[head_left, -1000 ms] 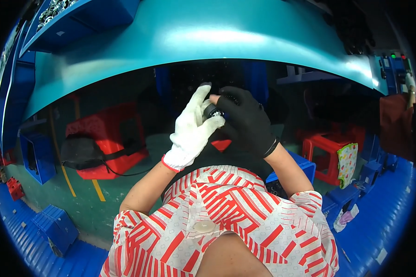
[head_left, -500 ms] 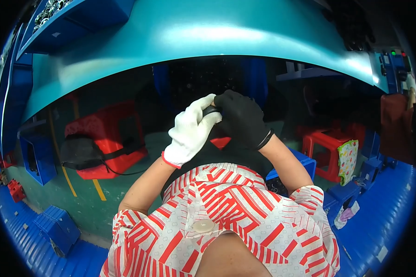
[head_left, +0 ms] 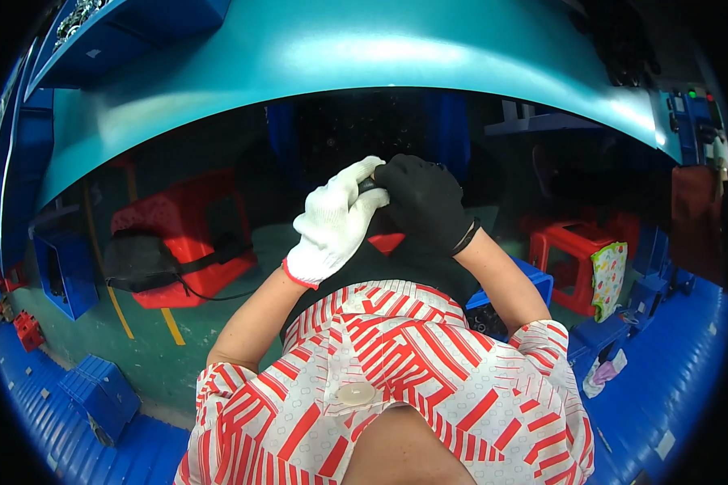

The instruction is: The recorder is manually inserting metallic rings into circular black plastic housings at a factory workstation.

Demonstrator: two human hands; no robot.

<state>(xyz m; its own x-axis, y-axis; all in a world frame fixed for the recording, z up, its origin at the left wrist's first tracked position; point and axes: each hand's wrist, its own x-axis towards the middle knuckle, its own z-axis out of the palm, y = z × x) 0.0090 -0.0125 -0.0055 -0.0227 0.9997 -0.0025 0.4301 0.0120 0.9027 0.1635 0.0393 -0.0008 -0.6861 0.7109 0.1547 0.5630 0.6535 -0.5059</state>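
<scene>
In front of my body, my left hand [head_left: 330, 225], in a white knit glove with a red cuff, is closed around a small dark rounded piece [head_left: 369, 185]. Only a bit of that piece shows between the fingers, so its exact kind is unclear. My right hand [head_left: 425, 204], in a black glove, presses against the same piece from the other side, its fingers curled and touching the white glove's fingertips. Beyond both hands, below the table edge, is a blue bin [head_left: 449, 133] with dark contents too dim to make out.
A teal table [head_left: 364, 52] curves across the far side, with a blue tray [head_left: 137, 36] of metal parts at upper left. Red stools [head_left: 158, 214] stand left and right; a black bag [head_left: 141, 260] rests on the left one. A blue crate [head_left: 534, 283] sits by my right elbow.
The fingers of my left hand have drawn closer around the dark piece, and less of it shows. Both hands stay together in nearly the same place.
</scene>
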